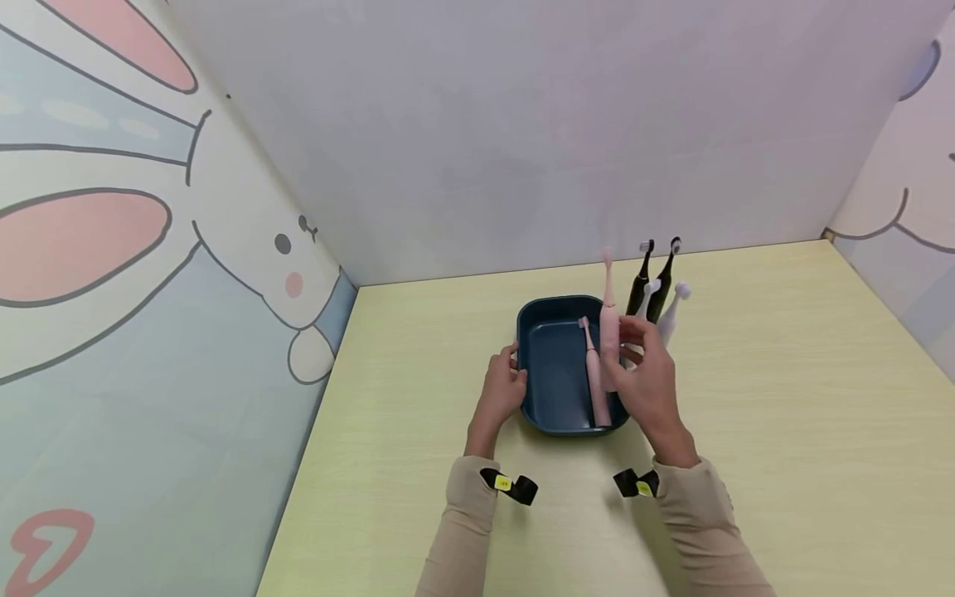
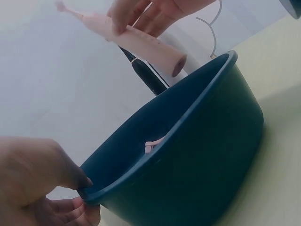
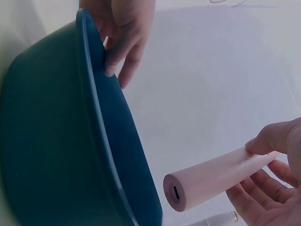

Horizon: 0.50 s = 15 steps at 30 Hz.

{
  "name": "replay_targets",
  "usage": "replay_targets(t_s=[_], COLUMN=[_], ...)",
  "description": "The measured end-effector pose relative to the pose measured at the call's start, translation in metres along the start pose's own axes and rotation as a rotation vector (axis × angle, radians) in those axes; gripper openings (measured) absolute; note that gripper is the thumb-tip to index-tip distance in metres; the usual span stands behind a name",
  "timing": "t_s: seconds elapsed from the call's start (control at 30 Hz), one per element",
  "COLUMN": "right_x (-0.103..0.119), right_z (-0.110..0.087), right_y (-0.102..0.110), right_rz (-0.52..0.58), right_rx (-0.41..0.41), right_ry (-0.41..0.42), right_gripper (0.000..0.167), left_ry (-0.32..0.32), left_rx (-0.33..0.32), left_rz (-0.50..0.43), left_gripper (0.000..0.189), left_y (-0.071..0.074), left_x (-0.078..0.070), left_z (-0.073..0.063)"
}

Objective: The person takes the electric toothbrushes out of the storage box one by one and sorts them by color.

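My right hand (image 1: 651, 377) pinches a pink electric toothbrush (image 1: 609, 332) by its handle, brush head up, over the right side of a dark blue basin (image 1: 552, 373). In the right wrist view the flat base of this toothbrush (image 3: 211, 181) faces the camera. A second pink electric toothbrush (image 1: 597, 385) lies inside the basin along its right wall. My left hand (image 1: 501, 388) grips the basin's left rim, with the thumb at the inner side in the left wrist view and the other fingers outside.
Just beyond my right hand stand two black electric toothbrushes (image 1: 639, 282) and two white ones (image 1: 671, 311), their lower parts partly hidden. The pale yellow table (image 1: 418, 431) meets a plain wall (image 1: 522, 141) behind and a rabbit-patterned wall (image 1: 224, 348) at left.
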State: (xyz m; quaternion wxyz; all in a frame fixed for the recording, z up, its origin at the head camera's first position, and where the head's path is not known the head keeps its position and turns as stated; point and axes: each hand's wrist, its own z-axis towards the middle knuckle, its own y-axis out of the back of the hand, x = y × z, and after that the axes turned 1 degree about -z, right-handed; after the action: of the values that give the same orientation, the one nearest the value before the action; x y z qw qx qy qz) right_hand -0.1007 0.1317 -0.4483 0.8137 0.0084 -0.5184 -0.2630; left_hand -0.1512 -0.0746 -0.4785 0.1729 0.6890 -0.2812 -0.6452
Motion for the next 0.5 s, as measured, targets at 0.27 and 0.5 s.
replay_targets(t_s=[0.27, 0.5], right_x=[0.008, -0.008], right_z=[0.001, -0.001], right_y=[0.011, 0.019], right_rz=[0.039, 0.074], right_rx=[-0.118, -0.205], right_ry=[0.047, 0.048], right_gripper=[0.044, 0.046], left_ry=[0.009, 0.009], left_rx=[0.002, 0.006], left_rz=[0.003, 0.002], left_gripper=[0.05, 0.05], left_y=[0.0, 0.001], left_x=[-0.001, -0.001], left_z=[0.0, -0.002])
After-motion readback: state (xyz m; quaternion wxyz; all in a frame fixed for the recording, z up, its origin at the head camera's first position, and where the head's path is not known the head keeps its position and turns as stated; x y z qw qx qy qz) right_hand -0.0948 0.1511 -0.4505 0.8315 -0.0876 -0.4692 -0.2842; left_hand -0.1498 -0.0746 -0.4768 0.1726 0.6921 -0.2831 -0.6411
